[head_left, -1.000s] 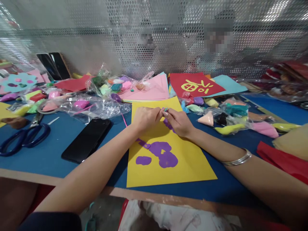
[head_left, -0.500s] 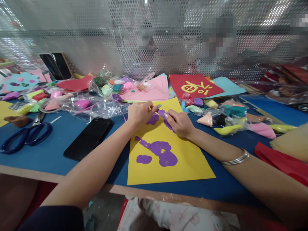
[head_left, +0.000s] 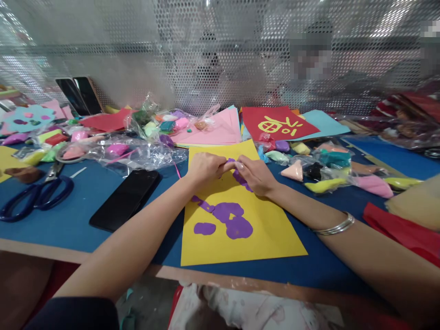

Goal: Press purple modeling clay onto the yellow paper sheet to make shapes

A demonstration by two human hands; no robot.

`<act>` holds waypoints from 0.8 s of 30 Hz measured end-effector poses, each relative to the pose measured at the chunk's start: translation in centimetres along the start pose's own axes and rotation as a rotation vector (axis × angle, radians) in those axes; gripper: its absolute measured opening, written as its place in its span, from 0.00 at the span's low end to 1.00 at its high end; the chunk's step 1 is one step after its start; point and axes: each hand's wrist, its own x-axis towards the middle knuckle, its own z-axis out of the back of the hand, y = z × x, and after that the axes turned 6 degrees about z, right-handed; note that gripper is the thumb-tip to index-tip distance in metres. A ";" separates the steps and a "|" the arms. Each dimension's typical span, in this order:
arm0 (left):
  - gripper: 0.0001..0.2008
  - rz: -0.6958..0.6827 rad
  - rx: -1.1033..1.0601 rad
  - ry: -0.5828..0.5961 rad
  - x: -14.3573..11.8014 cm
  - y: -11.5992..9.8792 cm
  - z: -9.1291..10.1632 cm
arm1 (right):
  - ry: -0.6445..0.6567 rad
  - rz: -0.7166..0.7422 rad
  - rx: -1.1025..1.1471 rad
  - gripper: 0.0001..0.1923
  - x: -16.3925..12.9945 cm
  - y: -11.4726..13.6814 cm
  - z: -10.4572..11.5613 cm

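Observation:
A yellow paper sheet point(head_left: 261, 233) lies on the blue table in front of me, with flat purple clay patches point(head_left: 229, 219) pressed onto its middle. My left hand point(head_left: 205, 167) and my right hand point(head_left: 257, 174) meet over the sheet's far half, fingertips together. Between them they pinch a small piece of purple clay point(head_left: 231, 161) just above the paper. More purple clay point(head_left: 240, 178) sits on the sheet under my right hand. A silver bangle point(head_left: 332, 226) circles my right wrist.
A black phone point(head_left: 124, 200) lies left of the sheet and blue-handled scissors point(head_left: 32, 196) further left. Plastic bags of coloured clay point(head_left: 137, 149) and clay lumps point(head_left: 326, 172) crowd the back. Pink paper point(head_left: 216, 128) and a red sheet point(head_left: 275, 121) lie behind. A perforated metal screen point(head_left: 220, 55) closes the far side.
My left hand, spread flat on the purple clay half a second ago, has closed its fingers and come back against my right hand's fingertips.

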 end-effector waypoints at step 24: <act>0.19 -0.075 0.037 0.089 -0.3 -1.3 0.1 | -0.175 -0.138 0.162 0.19 0.3 0.1 -0.3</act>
